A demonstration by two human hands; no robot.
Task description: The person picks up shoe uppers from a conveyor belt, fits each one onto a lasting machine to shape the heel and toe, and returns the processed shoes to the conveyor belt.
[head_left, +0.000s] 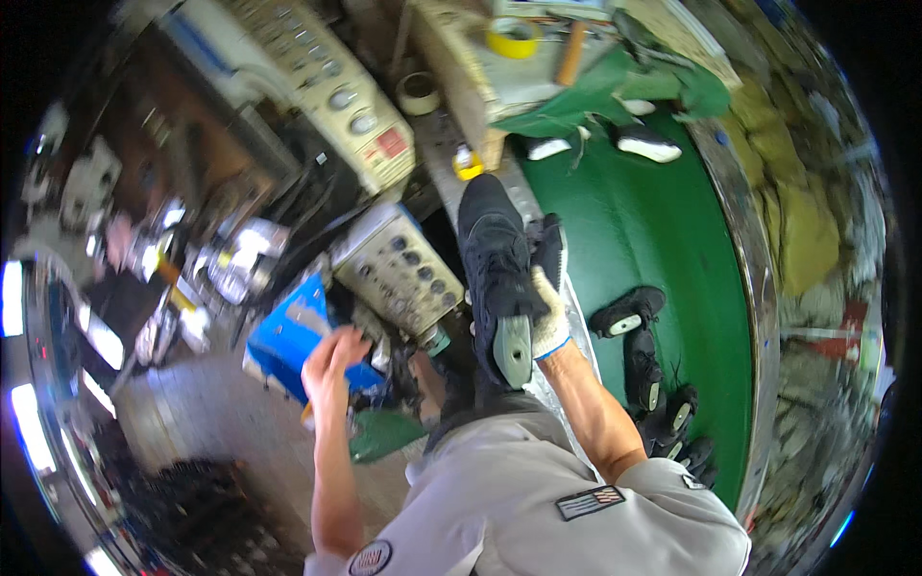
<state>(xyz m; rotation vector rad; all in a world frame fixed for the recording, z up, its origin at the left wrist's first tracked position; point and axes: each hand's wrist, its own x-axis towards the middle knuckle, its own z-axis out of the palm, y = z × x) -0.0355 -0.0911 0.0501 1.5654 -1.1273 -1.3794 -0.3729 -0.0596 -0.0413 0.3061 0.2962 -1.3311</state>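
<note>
My right hand (549, 322), in a white work glove, grips a black shoe upper (493, 254) mounted on a grey last, its toe pointing away from me. It hangs over the left edge of the green table (663, 230). My bare left hand (331, 357) reaches down to the left over a blue box (280, 336), fingers curled; whether it holds anything is hidden. A second black shoe piece (549, 245) sits just behind the held shoe.
Several black lasted shoes (663, 394) lie in a row on the green table near me, others (648, 144) at its far end by a green cloth (615, 91). Beige control panels (399, 269) and a machine (327, 86) stand left. A yellow tape roll (512, 38) is on a shelf.
</note>
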